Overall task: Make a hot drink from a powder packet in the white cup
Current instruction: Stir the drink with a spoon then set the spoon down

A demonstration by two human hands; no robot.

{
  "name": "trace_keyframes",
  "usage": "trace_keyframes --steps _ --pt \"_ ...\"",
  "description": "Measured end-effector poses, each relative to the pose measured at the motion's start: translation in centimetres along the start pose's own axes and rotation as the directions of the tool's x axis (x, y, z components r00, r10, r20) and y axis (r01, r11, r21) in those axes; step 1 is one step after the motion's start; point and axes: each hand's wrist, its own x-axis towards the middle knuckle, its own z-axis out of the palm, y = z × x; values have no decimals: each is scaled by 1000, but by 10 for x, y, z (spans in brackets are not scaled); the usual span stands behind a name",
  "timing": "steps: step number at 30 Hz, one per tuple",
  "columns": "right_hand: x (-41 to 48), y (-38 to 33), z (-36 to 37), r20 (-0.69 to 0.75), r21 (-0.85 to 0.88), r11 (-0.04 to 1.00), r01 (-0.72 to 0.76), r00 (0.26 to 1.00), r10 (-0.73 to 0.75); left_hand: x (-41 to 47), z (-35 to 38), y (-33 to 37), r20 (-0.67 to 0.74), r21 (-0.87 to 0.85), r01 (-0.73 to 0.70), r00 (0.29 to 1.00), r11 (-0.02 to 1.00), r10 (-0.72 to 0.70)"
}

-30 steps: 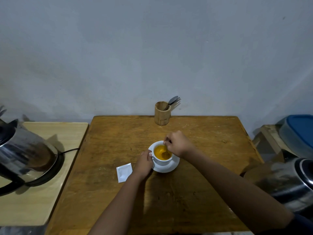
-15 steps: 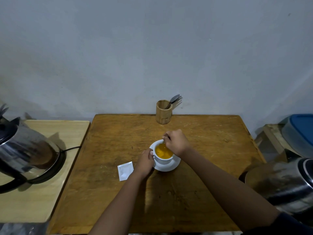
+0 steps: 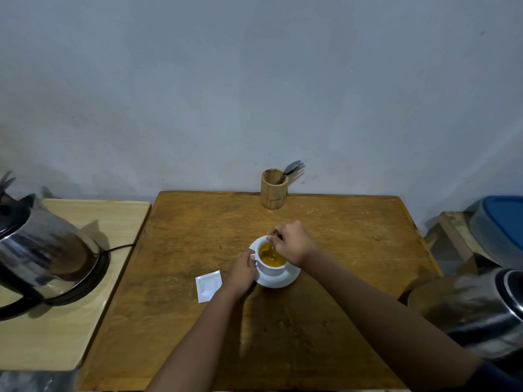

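Note:
The white cup (image 3: 271, 268) stands on a white saucer (image 3: 280, 279) in the middle of the wooden table (image 3: 198, 236), filled with orange-yellow liquid. My left hand (image 3: 240, 274) grips the cup at its handle on the left side. My right hand (image 3: 291, 241) is above the cup's far right rim, pinching a spoon (image 3: 268, 252) whose bowl dips into the drink. A white powder packet (image 3: 209, 284) lies flat on the table just left of my left hand.
A steel electric kettle (image 3: 42, 256) sits on its base on a pale side table (image 3: 93, 210) at the left. A wooden holder with cutlery (image 3: 273, 188) stands at the table's far edge. Another shiny metal vessel (image 3: 481, 312) and a blue-lidded container (image 3: 501, 224) are at the right.
My right hand has shifted the spoon a little inside the cup, from the far side toward the middle. The left hand stays on the cup. The view moved slightly.

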Motion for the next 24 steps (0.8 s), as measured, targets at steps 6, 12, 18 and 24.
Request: trace_keyframes --steps 6,12,18,24 --pt "4 5 -2 -38 -27 1000 -12 999 11 0 -1 0 10 9 5 1000 1000 -6" --pt "-4 10 -7 -2 -74 997 -16 1000 16 1 -1 -2 15 41 -5 1000 999 4" --pt "-11 6 -13 70 -74 995 68 996 -63 3 -1 -2 21 58 -6 1000 998 5" --pt "-16 3 -34 58 -110 977 183 982 -178 3 -2 1 20 90 2 1000 996 -4"
